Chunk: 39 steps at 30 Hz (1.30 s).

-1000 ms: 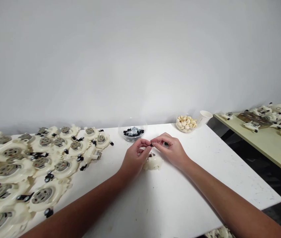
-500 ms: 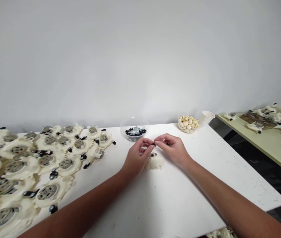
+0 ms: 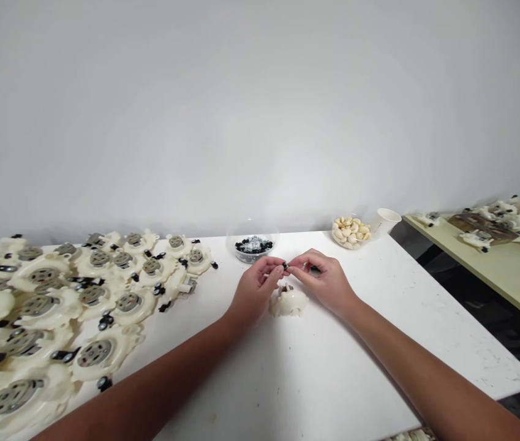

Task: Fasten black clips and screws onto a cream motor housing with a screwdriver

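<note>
A small black part (image 3: 285, 266) is pinched between the fingertips of both hands; its exact kind is too small to make out. My left hand (image 3: 257, 286) grips it from the left with thumb and forefinger. From the other side, my right hand (image 3: 321, 275) closes thumb and forefinger on it. Just below the fingertips, a cream plastic housing (image 3: 290, 301) rests on the white table, with a grey metal piece showing at its top. Behind my left hand stands a clear bowl (image 3: 253, 247) with black and silvery small parts.
Many cream housings with grey motors (image 3: 97, 352) and black fittings crowd the left of the table (image 3: 333, 380). At the back right are a clear bowl of cream plastic pieces (image 3: 351, 233) and a white cup (image 3: 386, 222). More housings lie on a yellowish table (image 3: 462, 260).
The view has shifted slightly. Both hands stay together over the housing, and the small black part between the fingertips now shows a little more.
</note>
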{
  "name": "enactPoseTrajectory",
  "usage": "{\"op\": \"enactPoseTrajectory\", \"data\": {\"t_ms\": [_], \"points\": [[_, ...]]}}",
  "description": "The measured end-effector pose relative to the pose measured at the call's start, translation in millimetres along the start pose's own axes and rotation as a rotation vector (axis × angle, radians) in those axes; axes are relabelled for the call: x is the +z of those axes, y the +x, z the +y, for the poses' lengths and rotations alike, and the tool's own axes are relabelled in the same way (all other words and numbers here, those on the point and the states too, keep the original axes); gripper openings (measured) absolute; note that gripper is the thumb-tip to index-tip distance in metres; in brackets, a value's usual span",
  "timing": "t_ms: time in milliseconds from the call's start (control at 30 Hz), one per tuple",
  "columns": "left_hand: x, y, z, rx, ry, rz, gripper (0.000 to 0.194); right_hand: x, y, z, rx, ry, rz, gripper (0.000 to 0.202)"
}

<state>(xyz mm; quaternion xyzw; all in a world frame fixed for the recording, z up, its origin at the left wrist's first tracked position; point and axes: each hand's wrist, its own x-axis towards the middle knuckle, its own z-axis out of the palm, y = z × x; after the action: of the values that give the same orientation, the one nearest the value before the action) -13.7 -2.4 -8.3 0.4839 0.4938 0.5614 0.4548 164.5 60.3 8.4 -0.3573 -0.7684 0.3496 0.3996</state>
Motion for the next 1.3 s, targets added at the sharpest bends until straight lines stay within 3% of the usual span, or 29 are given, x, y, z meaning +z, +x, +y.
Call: {"op": "enactPoseTrajectory", "data": {"t_ms": [767,967,1300], "points": [[-0.3,1.7,3.4,-0.012,0.032,-0.005,0.028,0.4,-1.6,1.9,-0.082,-0.066,-0.063,0.006],[-0.3,0.0,5.3,-0.018,0.047,-0.001,0.030,1.1,-0.6,-1.0,0.063,0.026,-0.116,0.011],[-1.6,-0.9,-0.2,-0.040,0.013,-0.029,0.034,-2.9,4.9,8.7,0.243,0.412,-0.322,0.026]]}}
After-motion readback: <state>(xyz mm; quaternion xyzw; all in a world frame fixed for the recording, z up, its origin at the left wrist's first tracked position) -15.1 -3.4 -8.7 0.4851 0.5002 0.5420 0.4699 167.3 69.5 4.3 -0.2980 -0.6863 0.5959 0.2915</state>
